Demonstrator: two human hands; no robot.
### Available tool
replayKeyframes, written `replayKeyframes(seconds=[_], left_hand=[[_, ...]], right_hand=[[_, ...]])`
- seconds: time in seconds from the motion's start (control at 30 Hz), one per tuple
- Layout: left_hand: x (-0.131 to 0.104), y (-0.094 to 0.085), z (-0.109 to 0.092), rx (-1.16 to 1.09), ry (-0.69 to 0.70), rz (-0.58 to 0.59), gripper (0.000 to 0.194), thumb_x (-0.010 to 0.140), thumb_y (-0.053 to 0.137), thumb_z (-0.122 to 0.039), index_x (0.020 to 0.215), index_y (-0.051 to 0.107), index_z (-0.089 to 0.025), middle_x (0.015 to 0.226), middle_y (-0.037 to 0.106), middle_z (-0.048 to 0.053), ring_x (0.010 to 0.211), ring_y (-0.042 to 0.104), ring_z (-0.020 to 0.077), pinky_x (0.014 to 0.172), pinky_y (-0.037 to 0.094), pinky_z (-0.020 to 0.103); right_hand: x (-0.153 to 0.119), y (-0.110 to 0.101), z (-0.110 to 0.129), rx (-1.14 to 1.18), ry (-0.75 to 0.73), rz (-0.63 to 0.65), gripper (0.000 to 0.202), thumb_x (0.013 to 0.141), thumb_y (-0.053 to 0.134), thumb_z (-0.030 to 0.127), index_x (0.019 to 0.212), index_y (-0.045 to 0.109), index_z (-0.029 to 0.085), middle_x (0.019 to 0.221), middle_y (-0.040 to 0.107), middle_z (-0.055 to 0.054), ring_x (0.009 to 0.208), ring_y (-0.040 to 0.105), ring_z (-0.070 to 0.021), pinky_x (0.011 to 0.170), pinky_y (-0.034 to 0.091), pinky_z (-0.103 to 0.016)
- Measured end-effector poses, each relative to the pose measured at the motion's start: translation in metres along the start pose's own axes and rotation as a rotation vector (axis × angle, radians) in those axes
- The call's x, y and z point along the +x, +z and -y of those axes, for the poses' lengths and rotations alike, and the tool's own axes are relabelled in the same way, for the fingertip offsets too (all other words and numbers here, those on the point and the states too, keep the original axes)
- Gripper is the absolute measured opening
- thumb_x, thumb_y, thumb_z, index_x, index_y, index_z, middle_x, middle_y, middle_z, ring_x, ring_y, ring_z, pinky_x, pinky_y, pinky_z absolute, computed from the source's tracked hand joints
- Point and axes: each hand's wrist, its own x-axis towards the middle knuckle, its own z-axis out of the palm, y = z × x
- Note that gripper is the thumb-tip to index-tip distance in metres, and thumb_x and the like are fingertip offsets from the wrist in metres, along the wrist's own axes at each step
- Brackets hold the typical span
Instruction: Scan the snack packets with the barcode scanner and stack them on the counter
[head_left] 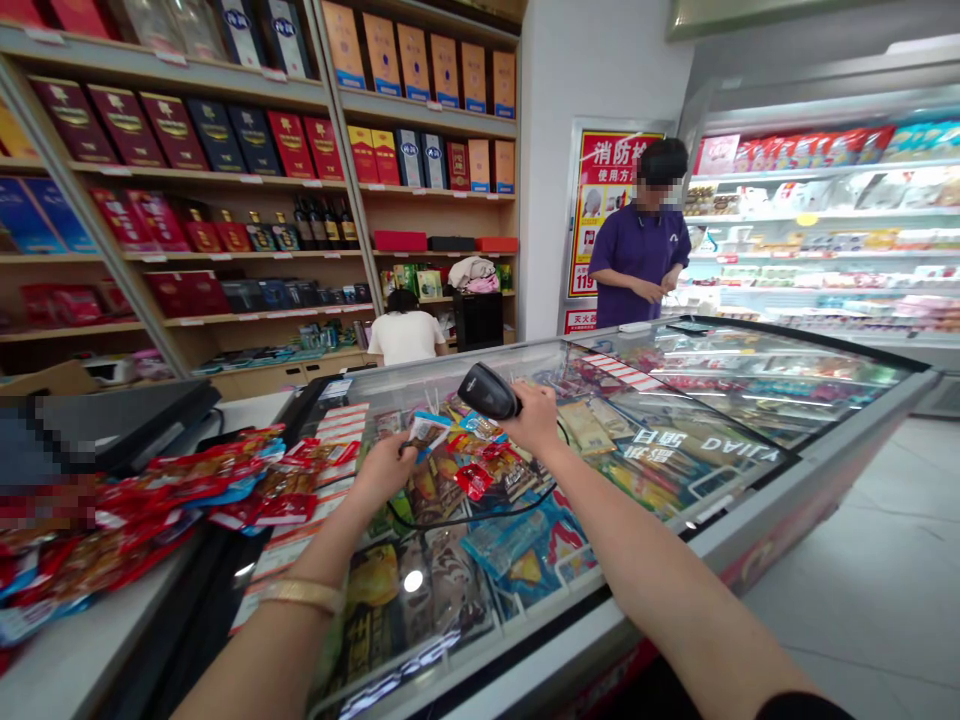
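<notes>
My right hand (pixel 534 418) is wrapped round the handle of a black barcode scanner (pixel 489 391), held over the freezer's glass top. My left hand (pixel 386 465) pinches a small blue-and-white snack packet (pixel 429 432) just left of the scanner head. Several red and blue packets (pixel 487 460) lie on the glass between and below my hands. The scanner's black cable (pixel 457 520) curves across the glass. At the left, a large heap of red snack packets (pixel 150 515) spreads over the counter and onto the freezer's edge.
A glass-topped freezer (pixel 720 545) with packaged goods inside fills the middle. A dark device (pixel 142 425) stands on the left counter. A person in purple (pixel 637 250) stands behind the freezer; another in white (pixel 407 337) is near the shelves (pixel 247 180). A lit display fridge is at right.
</notes>
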Motion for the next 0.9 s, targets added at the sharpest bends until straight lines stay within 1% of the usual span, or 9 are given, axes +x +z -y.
replayKeyframes(seconds=[0.03,0.1,0.2,0.27,0.4,0.53,0.6,0.7,0.9], left_hand=[[-0.004,-0.004,0.003,-0.092,-0.029,-0.016,0.044,0.09,0.034,-0.018,0.115,0.07,-0.016,0.097,0.077,0.008,0.09,0.073,0.0228,0.076,0.059,0.032],[-0.011,-0.01,0.01,-0.43,-0.119,-0.061,0.04,0.09,0.036,-0.021,0.111,0.07,-0.017,0.094,0.076,0.006,0.084,0.073,0.0199,0.069,0.059,0.029],[-0.02,-0.011,0.019,-0.987,-0.257,-0.146,0.024,0.081,0.053,-0.025,0.095,0.071,-0.017,0.086,0.076,0.005,0.079,0.071,0.0194,0.07,0.06,0.031],[-0.022,-0.009,0.024,-1.097,-0.257,-0.203,0.021,0.072,0.064,-0.027,0.088,0.072,-0.016,0.085,0.076,0.006,0.08,0.071,0.0199,0.074,0.059,0.032],[-0.022,-0.004,0.032,-0.956,-0.174,-0.377,0.04,0.056,0.076,-0.036,0.09,0.077,-0.014,0.085,0.077,0.005,0.082,0.069,0.0221,0.079,0.056,0.033],[-0.02,-0.005,0.036,-0.649,-0.141,-0.525,0.046,0.059,0.072,-0.042,0.095,0.08,-0.015,0.076,0.075,0.003,0.084,0.069,0.0255,0.076,0.054,0.033],[-0.019,-0.006,0.037,-0.533,-0.127,-0.534,0.045,0.062,0.07,-0.043,0.096,0.081,-0.016,0.068,0.072,0.002,0.08,0.069,0.0254,0.073,0.054,0.032],[-0.019,-0.005,0.037,-0.456,-0.107,-0.518,0.045,0.066,0.066,-0.043,0.099,0.081,-0.016,0.062,0.07,0.001,0.074,0.069,0.0244,0.069,0.054,0.032],[-0.018,-0.004,0.039,-0.399,-0.069,-0.511,0.042,0.068,0.064,-0.041,0.099,0.081,-0.019,0.078,0.078,0.004,0.071,0.07,0.0241,0.066,0.055,0.032]], right_hand=[[0.0,0.0,0.0,-0.003,0.0,0.001,0.028,0.071,0.076,0.033,0.095,0.072,0.02,0.099,0.076,-0.008,0.095,0.066,-0.0268,0.084,0.033,-0.034],[0.0,0.0,0.0,-0.007,-0.003,0.001,0.029,0.071,0.077,0.036,0.094,0.072,0.02,0.099,0.075,-0.009,0.095,0.066,-0.0269,0.083,0.033,-0.034],[0.0,0.001,0.001,0.003,-0.023,0.001,0.033,0.07,0.077,0.041,0.094,0.072,0.02,0.096,0.075,-0.009,0.092,0.066,-0.0266,0.082,0.033,-0.033],[0.0,0.001,0.003,0.021,-0.052,0.019,0.034,0.069,0.079,0.043,0.093,0.072,0.02,0.094,0.075,-0.008,0.09,0.066,-0.026,0.081,0.033,-0.033],[-0.002,0.001,0.01,0.071,-0.157,0.121,0.028,0.072,0.078,0.043,0.088,0.071,0.02,0.091,0.075,-0.006,0.087,0.066,-0.0238,0.079,0.032,-0.032],[-0.005,0.003,0.019,0.081,-0.251,0.229,0.034,0.072,0.08,0.048,0.092,0.072,0.022,0.092,0.075,-0.005,0.088,0.067,-0.0226,0.081,0.032,-0.033],[-0.007,0.004,0.022,0.074,-0.263,0.271,0.038,0.071,0.081,0.052,0.094,0.073,0.022,0.09,0.075,-0.004,0.088,0.066,-0.0224,0.081,0.032,-0.032],[-0.009,0.006,0.024,0.072,-0.256,0.296,0.038,0.072,0.082,0.049,0.099,0.074,0.023,0.093,0.077,-0.004,0.091,0.067,-0.0225,0.082,0.032,-0.033],[-0.009,0.007,0.025,0.086,-0.255,0.31,0.036,0.074,0.08,0.044,0.103,0.074,0.024,0.097,0.078,-0.004,0.094,0.068,-0.0231,0.084,0.033,-0.033]])
